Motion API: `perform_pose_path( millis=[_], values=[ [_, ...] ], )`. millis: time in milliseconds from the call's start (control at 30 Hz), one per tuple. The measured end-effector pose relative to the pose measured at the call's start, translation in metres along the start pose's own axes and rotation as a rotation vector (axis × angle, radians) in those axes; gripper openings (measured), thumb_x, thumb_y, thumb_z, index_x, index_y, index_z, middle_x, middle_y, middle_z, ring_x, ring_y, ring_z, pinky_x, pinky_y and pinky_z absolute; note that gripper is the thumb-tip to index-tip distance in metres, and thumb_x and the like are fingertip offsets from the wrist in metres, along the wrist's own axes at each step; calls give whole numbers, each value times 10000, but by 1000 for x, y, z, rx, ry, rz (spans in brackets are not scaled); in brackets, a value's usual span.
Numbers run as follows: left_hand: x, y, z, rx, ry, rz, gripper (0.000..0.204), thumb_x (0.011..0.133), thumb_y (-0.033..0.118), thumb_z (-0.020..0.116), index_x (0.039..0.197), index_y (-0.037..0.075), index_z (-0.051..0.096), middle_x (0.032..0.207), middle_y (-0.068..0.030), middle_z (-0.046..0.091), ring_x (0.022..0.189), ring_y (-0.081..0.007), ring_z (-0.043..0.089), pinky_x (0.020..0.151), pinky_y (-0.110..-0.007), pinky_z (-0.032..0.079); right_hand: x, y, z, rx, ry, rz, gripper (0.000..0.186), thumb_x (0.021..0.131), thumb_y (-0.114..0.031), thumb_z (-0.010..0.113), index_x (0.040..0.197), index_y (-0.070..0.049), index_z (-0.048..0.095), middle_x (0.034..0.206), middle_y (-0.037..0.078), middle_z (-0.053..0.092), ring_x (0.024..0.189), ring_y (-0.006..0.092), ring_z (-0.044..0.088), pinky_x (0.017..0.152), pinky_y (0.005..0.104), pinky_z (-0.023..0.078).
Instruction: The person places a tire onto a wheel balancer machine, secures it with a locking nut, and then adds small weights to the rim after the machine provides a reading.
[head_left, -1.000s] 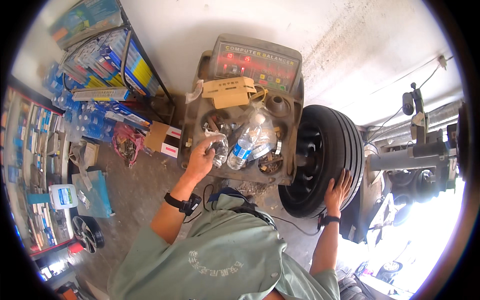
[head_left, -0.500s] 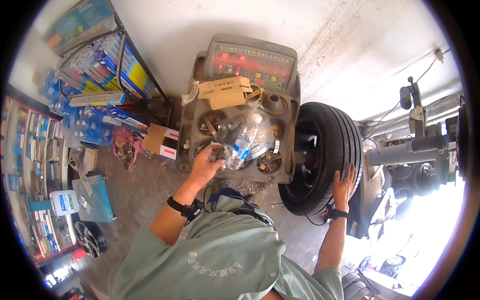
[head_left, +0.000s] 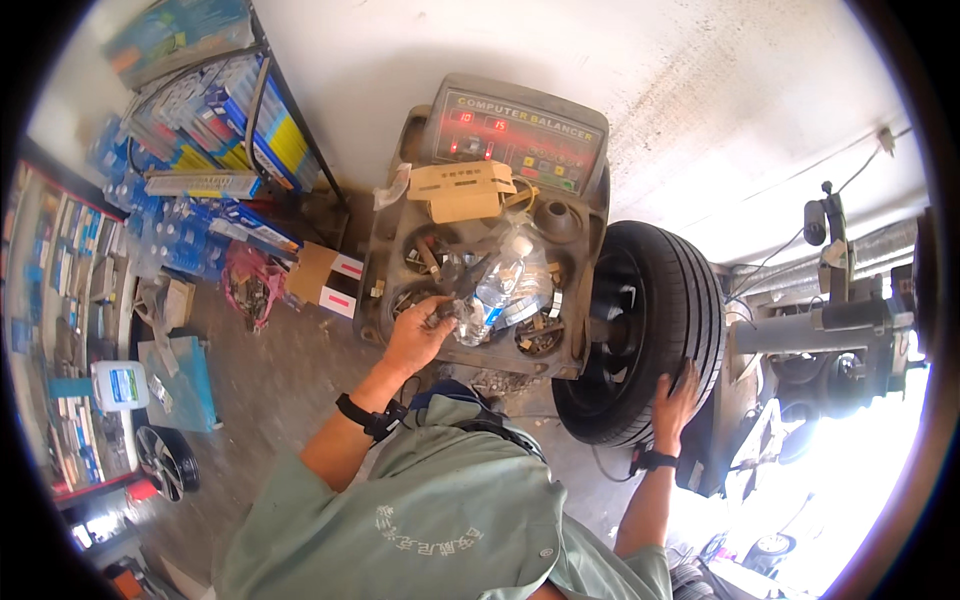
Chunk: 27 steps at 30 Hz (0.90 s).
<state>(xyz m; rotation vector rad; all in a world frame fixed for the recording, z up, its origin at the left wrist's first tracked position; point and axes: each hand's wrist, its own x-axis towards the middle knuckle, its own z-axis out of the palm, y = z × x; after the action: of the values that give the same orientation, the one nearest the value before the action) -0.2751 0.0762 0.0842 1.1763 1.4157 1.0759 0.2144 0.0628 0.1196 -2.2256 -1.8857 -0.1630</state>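
My left hand (head_left: 418, 337) is over the near-left part of the wheel balancer's tray (head_left: 375, 333). Its fingers are pinched on the edge of a crumpled clear plastic bag (head_left: 467, 327). Beside them a clear plastic bottle (head_left: 492, 292) with a white cap and blue label leans across the tray, partly under the bag. My right hand (head_left: 676, 405) lies on the tread of a black tyre (head_left: 685, 300), fingers stretched out. The tyre sits on a dark wheel (head_left: 615, 310) standing upright at the machine's right side.
Behind the tray rises the lit control panel (head_left: 515, 140), with an opened cardboard box (head_left: 462, 185) before it. Small metal pieces fill tray cups (head_left: 540, 335). Left are a shelf of boxes (head_left: 230, 110), a pink bag (head_left: 252, 283) and a carton (head_left: 325, 280). A machine arm (head_left: 790, 330) stands right.
The whole view has shifted slightly. My right hand has slid a little nearer along the tyre tread. My left hand stays at the bag, its fingers drawn closer together.
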Motion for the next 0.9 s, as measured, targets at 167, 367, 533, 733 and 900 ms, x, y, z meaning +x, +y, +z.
perform_pose_path(
  millis=[167,367,533,733,900],
  values=[
    [-4,-11,7,-26,47,81,316,910,68,633,1217,6,592,1094,-92,662,954,-124,603,827,-263,487,27,-21,5,-67,18,31,636,935,-377,517,1468,-65,364,1506,187,353,1421,374,267,1152,488,221],
    [-2,2,14,-114,-70,-86,305,930,79,609,1227,11,579,1045,-52,650,913,-110,585,813,-259,479,-4,12,16,-64,29,4,678,957,-406,477,1480,-12,302,1509,194,345,1423,371,264,1147,503,223],
    [-9,-24,21,-319,-91,-179,283,939,88,574,1213,18,571,1001,-29,633,866,-93,566,776,-256,470,34,-23,0,-12,-41,-25,662,959,-379,486,1481,-19,297,1526,167,331,1425,362,262,1156,488,200],
    [-5,-8,35,-282,-52,-227,303,909,64,545,1208,17,541,953,-35,617,819,-84,555,724,-251,464,17,9,11,-78,12,-5,659,951,-404,494,1456,-9,343,1510,181,353,1421,362,267,1162,474,194],
    [-4,-6,37,-107,-65,-184,315,888,41,587,1196,3,537,903,-36,607,723,-77,550,627,-246,458,59,-13,-7,68,-82,-50,677,952,-433,481,1462,-11,341,1501,206,356,1412,375,284,1158,489,204]
  ],
)
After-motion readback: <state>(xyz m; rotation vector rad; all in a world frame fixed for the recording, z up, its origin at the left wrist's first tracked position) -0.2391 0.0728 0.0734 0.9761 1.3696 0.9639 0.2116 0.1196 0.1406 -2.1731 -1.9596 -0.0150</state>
